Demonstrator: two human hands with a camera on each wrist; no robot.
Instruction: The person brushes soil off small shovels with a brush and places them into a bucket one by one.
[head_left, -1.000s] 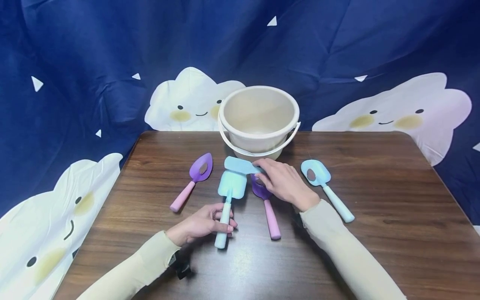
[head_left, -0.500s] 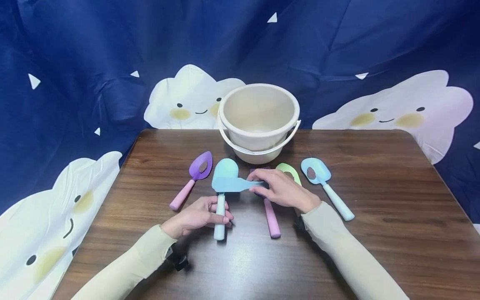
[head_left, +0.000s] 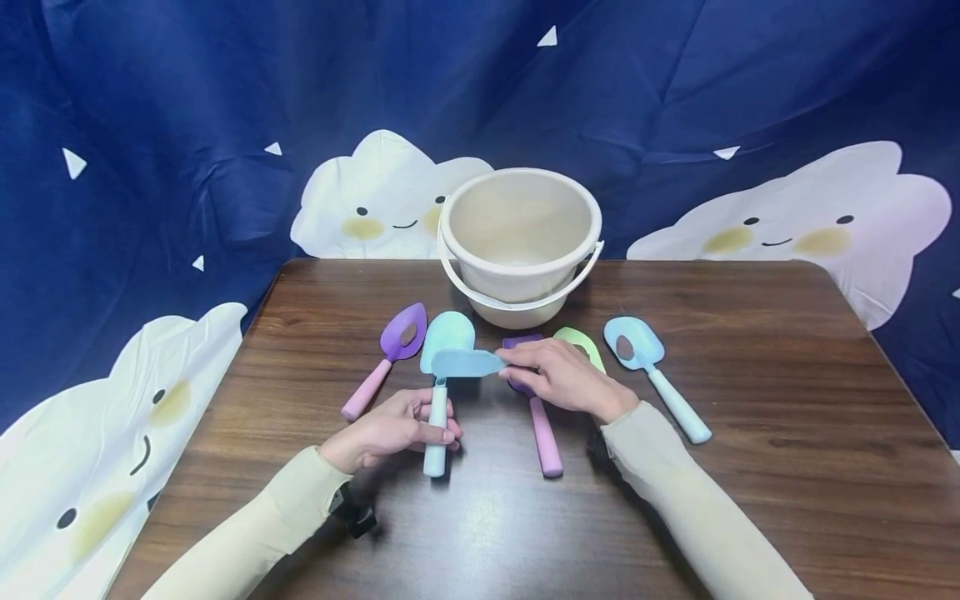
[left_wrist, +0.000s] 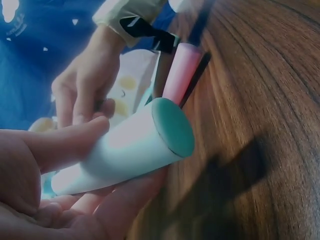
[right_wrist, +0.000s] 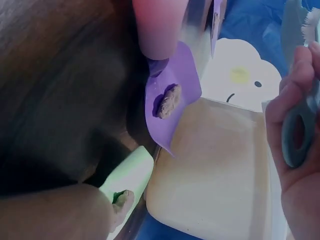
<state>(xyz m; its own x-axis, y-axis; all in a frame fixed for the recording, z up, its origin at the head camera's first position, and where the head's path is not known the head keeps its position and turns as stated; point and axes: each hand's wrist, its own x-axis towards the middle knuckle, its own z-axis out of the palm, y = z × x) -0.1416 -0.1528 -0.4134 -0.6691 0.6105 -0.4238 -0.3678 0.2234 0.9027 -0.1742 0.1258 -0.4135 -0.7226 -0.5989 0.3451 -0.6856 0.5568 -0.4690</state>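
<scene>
In the head view my left hand (head_left: 397, 425) grips the pale handle of a light-blue toy shovel (head_left: 448, 329), blade pointing away from me. The left wrist view shows the handle's rounded green end (left_wrist: 172, 127) between thumb and fingers, raised off the table. My right hand (head_left: 558, 377) pinches a blue brush (head_left: 465, 363) by its handle, holding it sideways across the base of the shovel's blade. White bristles (right_wrist: 311, 26) and a looped handle (right_wrist: 297, 135) show in the right wrist view.
A beige bucket (head_left: 510, 289) stands at the back. Around lie a purple trowel (head_left: 393, 333) at left, a purple shovel with a pink handle (head_left: 546, 437), a partly hidden green scoop (head_left: 579, 337) and a blue trowel (head_left: 678, 406) at right. Brown lumps sit in these blades.
The brush has moved from the blade's far tip back toward me, to the blade's base. The shovel has shifted slightly left and away. The green scoop has come into view behind my right hand.
</scene>
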